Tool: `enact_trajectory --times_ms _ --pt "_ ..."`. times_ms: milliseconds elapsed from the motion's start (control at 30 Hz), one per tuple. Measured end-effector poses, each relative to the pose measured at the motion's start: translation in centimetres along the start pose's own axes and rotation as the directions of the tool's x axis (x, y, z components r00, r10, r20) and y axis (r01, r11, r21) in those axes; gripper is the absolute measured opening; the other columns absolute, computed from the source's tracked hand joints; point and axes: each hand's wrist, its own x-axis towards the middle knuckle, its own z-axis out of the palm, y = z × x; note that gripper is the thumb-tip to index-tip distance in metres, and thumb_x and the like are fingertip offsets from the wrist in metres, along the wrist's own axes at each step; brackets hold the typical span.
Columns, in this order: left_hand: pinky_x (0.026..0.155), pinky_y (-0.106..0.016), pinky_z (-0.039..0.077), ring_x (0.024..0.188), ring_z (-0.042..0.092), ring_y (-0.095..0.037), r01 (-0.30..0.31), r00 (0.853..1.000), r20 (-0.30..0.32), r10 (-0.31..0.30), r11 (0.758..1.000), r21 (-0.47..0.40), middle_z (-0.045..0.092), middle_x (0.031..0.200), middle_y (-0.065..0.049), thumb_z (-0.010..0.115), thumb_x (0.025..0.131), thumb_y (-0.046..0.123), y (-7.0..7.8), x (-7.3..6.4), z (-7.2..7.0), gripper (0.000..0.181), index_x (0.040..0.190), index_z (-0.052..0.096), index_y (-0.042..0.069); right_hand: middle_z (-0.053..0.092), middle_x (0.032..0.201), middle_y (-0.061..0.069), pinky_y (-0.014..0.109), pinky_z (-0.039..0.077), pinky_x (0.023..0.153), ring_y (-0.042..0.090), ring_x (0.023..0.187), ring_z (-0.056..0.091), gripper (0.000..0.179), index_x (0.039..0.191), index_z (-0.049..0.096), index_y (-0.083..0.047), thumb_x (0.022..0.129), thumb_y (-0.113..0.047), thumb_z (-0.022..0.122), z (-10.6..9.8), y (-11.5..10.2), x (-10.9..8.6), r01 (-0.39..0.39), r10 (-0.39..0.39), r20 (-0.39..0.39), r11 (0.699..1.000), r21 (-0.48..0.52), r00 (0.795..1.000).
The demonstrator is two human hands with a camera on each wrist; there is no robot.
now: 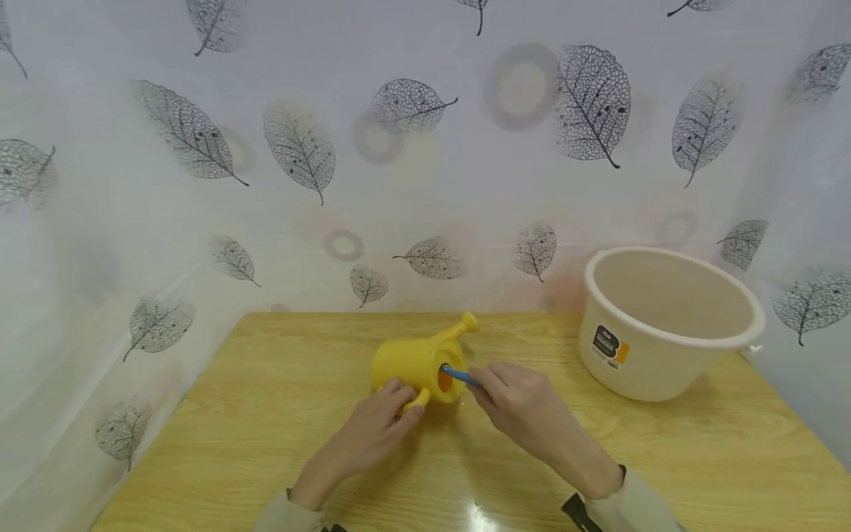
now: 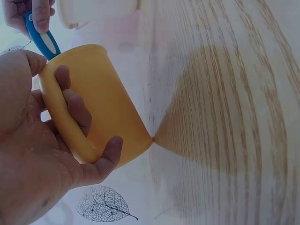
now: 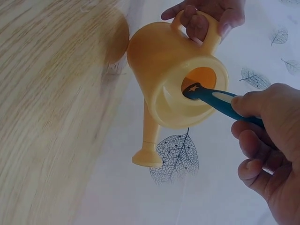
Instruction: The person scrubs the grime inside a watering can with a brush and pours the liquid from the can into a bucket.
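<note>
A yellow watering can (image 1: 404, 360) is tipped over above the table, its mouth facing right and its lower rim meeting the tabletop in the left wrist view. My left hand (image 1: 382, 423) grips its loop handle (image 2: 63, 110), fingers curled through the loop. In my right hand (image 1: 525, 406), thumb and fingers pinch a blue-handled tool (image 3: 220, 103) with a white inlay and a small star near its neck. That tool reaches into the can's round opening (image 3: 206, 77), so its far end is hidden. The spout (image 1: 455, 330) points to the back right.
A large cream bucket (image 1: 654, 362) with a label stands at the table's right back. The wooden table (image 1: 266, 414) ends against a pale curtain (image 1: 425, 177) printed with leaves. Light reflects off the glossy tabletop near the front.
</note>
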Motion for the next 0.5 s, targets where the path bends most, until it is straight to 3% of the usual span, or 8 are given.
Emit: enact_trajectory --times_ms 167,500 --pt "0.067 -0.022 0.038 0.076 0.043 -0.005 0.000 1.000 -0.001 0.000 1.000 -0.003 0.046 0.090 0.010 0.049 0.108 0.035 -0.08 -0.05 -0.03 0.019 0.095 0.058 0.024 0.060 0.071 -0.004 0.015 0.043 0.051 0.005 0.056 0.050 0.034 0.092 0.070 -0.007 0.110 -0.025 0.046 0.29 0.10 0.17 0.013 -0.013 -0.008 1.000 -0.008 1.000" --pt "0.066 -0.021 0.040 0.075 0.044 -0.005 -0.006 1.000 0.002 0.006 1.000 -0.026 0.047 0.090 0.009 0.049 0.108 0.034 -0.19 -0.04 0.23 0.020 0.096 0.059 0.023 0.052 0.069 -0.005 0.013 0.037 0.049 0.005 0.054 0.042 0.037 0.093 0.069 -0.010 0.112 -0.027 0.041 1.02 0.18 0.46 0.048 -0.050 -0.018 0.997 -0.065 0.999"
